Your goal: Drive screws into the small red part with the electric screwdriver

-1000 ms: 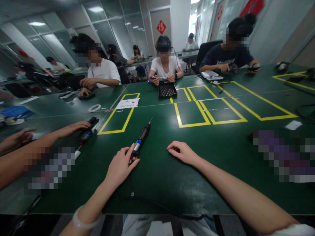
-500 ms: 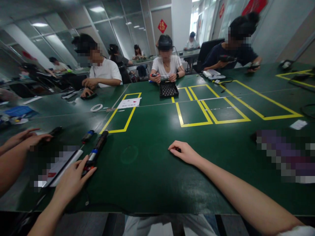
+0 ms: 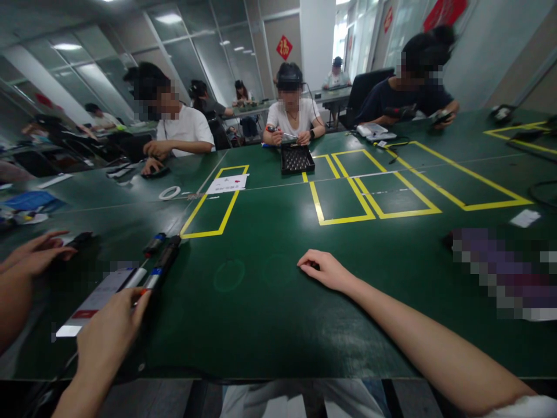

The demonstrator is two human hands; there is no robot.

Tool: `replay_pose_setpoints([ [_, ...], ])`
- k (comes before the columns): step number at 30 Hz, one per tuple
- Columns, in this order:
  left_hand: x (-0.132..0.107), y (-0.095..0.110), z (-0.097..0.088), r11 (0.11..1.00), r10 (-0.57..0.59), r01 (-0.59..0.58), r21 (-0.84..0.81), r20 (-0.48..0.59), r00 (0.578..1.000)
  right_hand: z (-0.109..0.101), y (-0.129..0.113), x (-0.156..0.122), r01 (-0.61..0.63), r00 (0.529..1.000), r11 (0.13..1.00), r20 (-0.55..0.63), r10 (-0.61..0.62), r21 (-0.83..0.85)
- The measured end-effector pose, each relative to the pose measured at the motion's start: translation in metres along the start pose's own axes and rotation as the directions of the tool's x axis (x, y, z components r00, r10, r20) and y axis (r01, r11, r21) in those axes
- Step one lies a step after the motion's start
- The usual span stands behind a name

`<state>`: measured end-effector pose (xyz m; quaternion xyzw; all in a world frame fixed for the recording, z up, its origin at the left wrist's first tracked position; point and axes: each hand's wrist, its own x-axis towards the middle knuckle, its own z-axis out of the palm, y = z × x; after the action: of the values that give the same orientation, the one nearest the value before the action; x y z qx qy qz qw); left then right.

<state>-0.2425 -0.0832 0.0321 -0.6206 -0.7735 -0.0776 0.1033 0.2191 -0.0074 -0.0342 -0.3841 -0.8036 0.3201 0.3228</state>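
Note:
My left hand (image 3: 111, 319) is closed with thumb and fingertips on the near, orange-red end of a black electric screwdriver (image 3: 164, 260) with a blue-silver band. The tool lies slanted on the green table, pointing away from me. Just left of it lies a shorter black tool (image 3: 154, 245) with a blue band. A white flat box or device with a red patch (image 3: 89, 310) lies beside my left hand, partly pixelated. My right hand (image 3: 326, 270) rests on the tabletop, fingers loosely curled, with no object showing in them.
At the left edge, another person's hands (image 3: 39, 249) touch a black object. Yellow tape outlines (image 3: 346, 220) mark the green table (image 3: 261, 325). Opposite, a person holds a screwdriver above a black tray (image 3: 297, 159). A tape roll (image 3: 169, 193) and a pixelated object (image 3: 500, 267) lie around.
My left hand has shifted left and turned the screwdriver a little, sliding it left beside the white box. The right hand has not moved.

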Motion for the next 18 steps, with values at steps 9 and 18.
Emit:
replay_pose_setpoints([
  [9, 0.01, 0.171, -0.007, 0.684, 0.451, -0.272, -0.676, 0.099, 0.887, 0.0, 0.002, 0.0, 0.003, 1.0, 1.0, -0.002, -0.003, 0.022],
  [18, 0.027, 0.285, 0.02, 0.354, 0.655, -0.089, -0.931, 0.179, 0.734, 0.002, 0.009, -0.001, -0.012, 0.998, 0.97, -0.061, 0.027, 0.243],
])
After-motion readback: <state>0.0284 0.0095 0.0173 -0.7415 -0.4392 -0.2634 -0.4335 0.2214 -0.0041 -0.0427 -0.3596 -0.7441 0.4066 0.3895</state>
